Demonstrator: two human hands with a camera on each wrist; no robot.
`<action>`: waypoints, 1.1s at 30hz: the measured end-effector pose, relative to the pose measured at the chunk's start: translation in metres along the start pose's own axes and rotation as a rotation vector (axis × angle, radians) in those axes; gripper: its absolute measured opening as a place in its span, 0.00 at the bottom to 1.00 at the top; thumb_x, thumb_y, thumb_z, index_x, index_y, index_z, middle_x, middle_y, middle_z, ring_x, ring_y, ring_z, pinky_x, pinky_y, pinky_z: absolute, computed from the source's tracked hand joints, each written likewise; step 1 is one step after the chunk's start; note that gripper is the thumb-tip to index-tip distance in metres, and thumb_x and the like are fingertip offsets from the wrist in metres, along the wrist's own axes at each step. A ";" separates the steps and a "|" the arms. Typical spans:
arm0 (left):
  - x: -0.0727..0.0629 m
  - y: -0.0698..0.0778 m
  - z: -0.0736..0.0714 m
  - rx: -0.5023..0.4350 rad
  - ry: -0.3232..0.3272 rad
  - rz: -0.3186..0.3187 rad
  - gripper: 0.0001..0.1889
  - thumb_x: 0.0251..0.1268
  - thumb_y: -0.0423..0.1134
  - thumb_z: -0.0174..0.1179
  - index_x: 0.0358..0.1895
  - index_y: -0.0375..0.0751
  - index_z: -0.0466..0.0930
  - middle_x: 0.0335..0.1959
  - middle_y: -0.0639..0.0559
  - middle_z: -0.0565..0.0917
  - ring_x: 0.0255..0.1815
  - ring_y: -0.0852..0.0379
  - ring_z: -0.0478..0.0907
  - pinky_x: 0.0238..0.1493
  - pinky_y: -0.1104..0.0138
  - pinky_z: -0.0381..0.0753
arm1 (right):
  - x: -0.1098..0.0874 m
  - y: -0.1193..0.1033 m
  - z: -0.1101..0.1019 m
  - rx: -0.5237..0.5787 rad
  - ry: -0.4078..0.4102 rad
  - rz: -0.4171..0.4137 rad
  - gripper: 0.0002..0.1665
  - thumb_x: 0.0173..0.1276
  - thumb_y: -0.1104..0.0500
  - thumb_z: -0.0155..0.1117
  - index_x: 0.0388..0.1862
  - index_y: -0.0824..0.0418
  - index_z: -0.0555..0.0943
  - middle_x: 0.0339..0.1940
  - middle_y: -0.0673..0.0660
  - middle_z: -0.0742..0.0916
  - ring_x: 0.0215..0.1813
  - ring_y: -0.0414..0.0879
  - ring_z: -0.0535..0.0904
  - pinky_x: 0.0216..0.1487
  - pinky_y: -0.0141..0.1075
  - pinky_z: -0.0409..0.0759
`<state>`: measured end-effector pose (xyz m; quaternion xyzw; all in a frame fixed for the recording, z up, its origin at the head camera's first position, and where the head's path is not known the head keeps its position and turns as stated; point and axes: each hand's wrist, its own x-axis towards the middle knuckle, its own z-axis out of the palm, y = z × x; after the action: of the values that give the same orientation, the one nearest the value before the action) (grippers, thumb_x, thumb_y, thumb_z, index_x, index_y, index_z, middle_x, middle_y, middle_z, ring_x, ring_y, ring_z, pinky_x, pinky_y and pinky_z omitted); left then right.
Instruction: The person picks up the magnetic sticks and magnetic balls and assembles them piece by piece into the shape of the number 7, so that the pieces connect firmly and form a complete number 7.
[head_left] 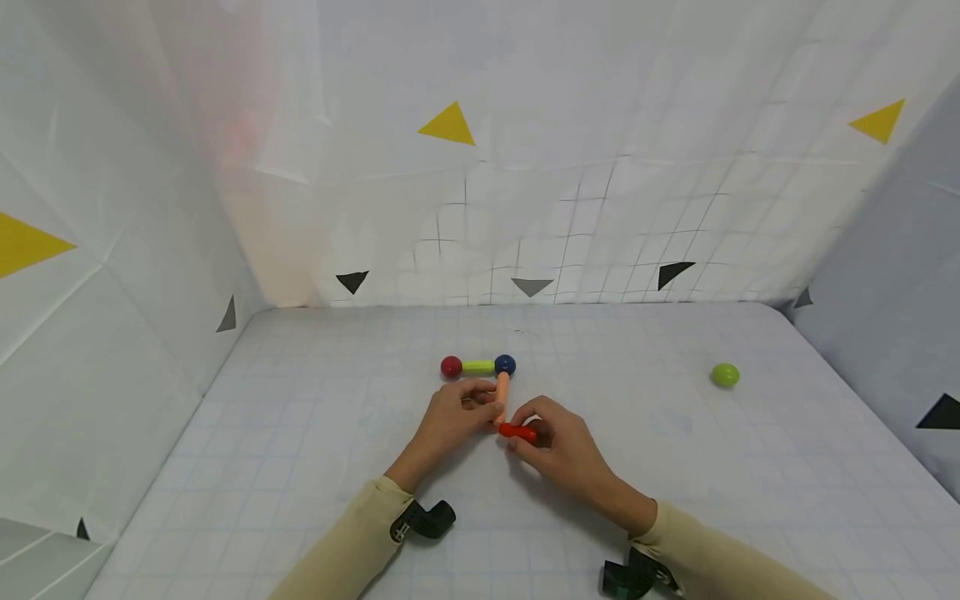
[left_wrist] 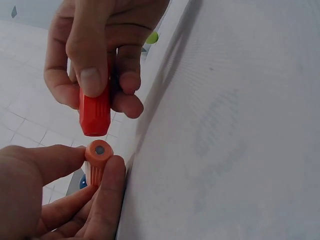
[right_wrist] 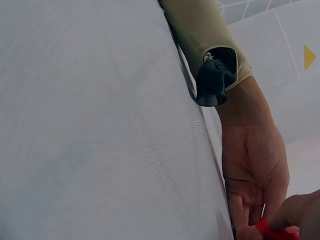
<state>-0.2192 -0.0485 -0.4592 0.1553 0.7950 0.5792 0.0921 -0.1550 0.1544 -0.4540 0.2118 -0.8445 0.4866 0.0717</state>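
Located at the middle of the white gridded counter (head_left: 337, 417): a red faceted plastic rod (head_left: 517, 432), pinched between thumb and fingers of the right hand (head_left: 566, 446). Just to the left and slightly farther: a ribbed orange plastic rod (head_left: 502, 396), pinched near its near end by the fingers of the left hand (head_left: 450, 417).

Key relation, as judged: near end of orange against left end of red. Long axis of red roughly left to right, of orange near to far; close to a right angle in the head view. Right hand nearer to red, left hand nearer to orange. In the left wrist view, a narrow gap between the two ends, with a small grey disc visible in the orange one.

At the far end of orange, a glossy dark blue ball (head_left: 505, 365); leftward from it, a yellow-green rod (head_left: 477, 367), then a glossy dark red ball (head_left: 451, 367). Well apart to the right, a bright green ball (head_left: 725, 375).

Hard to make out: right end of red, hidden in the hand. In the right wrist view, red cut off at the bottom edge; orange not discernible.
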 end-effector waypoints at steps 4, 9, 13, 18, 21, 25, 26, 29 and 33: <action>0.000 0.000 0.000 -0.010 -0.001 0.006 0.19 0.69 0.38 0.69 0.59 0.32 0.83 0.45 0.47 0.88 0.40 0.55 0.86 0.42 0.64 0.85 | 0.001 0.001 0.001 0.000 0.013 0.026 0.17 0.64 0.70 0.76 0.46 0.56 0.79 0.45 0.51 0.86 0.36 0.37 0.87 0.44 0.35 0.85; 0.000 0.000 0.000 -0.005 0.002 0.004 0.19 0.69 0.38 0.70 0.59 0.32 0.84 0.45 0.48 0.88 0.40 0.55 0.86 0.42 0.64 0.85 | 0.001 0.003 0.001 0.001 0.018 0.029 0.18 0.64 0.69 0.77 0.46 0.56 0.79 0.45 0.51 0.86 0.36 0.37 0.87 0.43 0.35 0.85; 0.001 0.000 0.000 -0.002 0.004 0.005 0.19 0.69 0.38 0.70 0.58 0.32 0.84 0.44 0.48 0.88 0.40 0.55 0.86 0.42 0.64 0.85 | 0.001 0.003 0.002 0.017 0.019 0.044 0.18 0.64 0.68 0.77 0.46 0.56 0.79 0.45 0.51 0.85 0.38 0.38 0.88 0.45 0.34 0.85; 0.001 -0.001 0.000 -0.003 0.004 0.001 0.19 0.69 0.38 0.70 0.58 0.32 0.84 0.44 0.49 0.88 0.39 0.56 0.86 0.42 0.64 0.85 | 0.000 0.004 0.004 0.088 0.005 0.062 0.16 0.65 0.68 0.76 0.46 0.58 0.79 0.46 0.53 0.85 0.40 0.43 0.88 0.46 0.35 0.85; 0.001 -0.001 0.000 0.014 0.010 -0.001 0.18 0.68 0.39 0.70 0.57 0.33 0.85 0.43 0.50 0.87 0.38 0.57 0.85 0.42 0.65 0.84 | -0.001 0.004 0.005 0.147 -0.015 0.072 0.15 0.66 0.68 0.76 0.47 0.60 0.79 0.47 0.55 0.85 0.41 0.45 0.89 0.45 0.35 0.85; 0.001 -0.001 0.001 0.035 0.017 -0.003 0.18 0.68 0.39 0.71 0.57 0.35 0.85 0.42 0.51 0.87 0.38 0.57 0.85 0.43 0.64 0.84 | -0.002 0.002 0.006 0.213 -0.039 0.108 0.16 0.67 0.68 0.75 0.47 0.62 0.78 0.47 0.58 0.85 0.41 0.47 0.89 0.43 0.34 0.85; 0.001 -0.001 0.001 0.036 0.018 -0.003 0.18 0.68 0.39 0.71 0.57 0.35 0.85 0.42 0.51 0.87 0.38 0.57 0.85 0.43 0.64 0.84 | -0.002 0.001 0.006 0.226 -0.044 0.122 0.16 0.67 0.68 0.75 0.48 0.62 0.78 0.47 0.58 0.85 0.41 0.48 0.89 0.43 0.34 0.85; 0.001 -0.001 0.001 0.037 0.017 -0.005 0.18 0.68 0.39 0.71 0.57 0.34 0.85 0.42 0.51 0.87 0.38 0.57 0.85 0.43 0.63 0.84 | -0.002 0.000 0.006 0.264 -0.055 0.160 0.16 0.67 0.67 0.76 0.48 0.64 0.78 0.48 0.60 0.85 0.42 0.50 0.89 0.42 0.34 0.85; 0.001 0.000 0.000 0.044 0.018 -0.012 0.18 0.68 0.39 0.71 0.57 0.35 0.85 0.42 0.51 0.87 0.39 0.57 0.85 0.43 0.64 0.84 | -0.002 0.000 0.007 0.313 -0.070 0.184 0.16 0.68 0.67 0.74 0.50 0.66 0.77 0.49 0.62 0.84 0.44 0.52 0.89 0.42 0.35 0.85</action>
<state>-0.2201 -0.0479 -0.4596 0.1475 0.8093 0.5622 0.0850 -0.1528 0.1496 -0.4583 0.1592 -0.7762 0.6090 -0.0362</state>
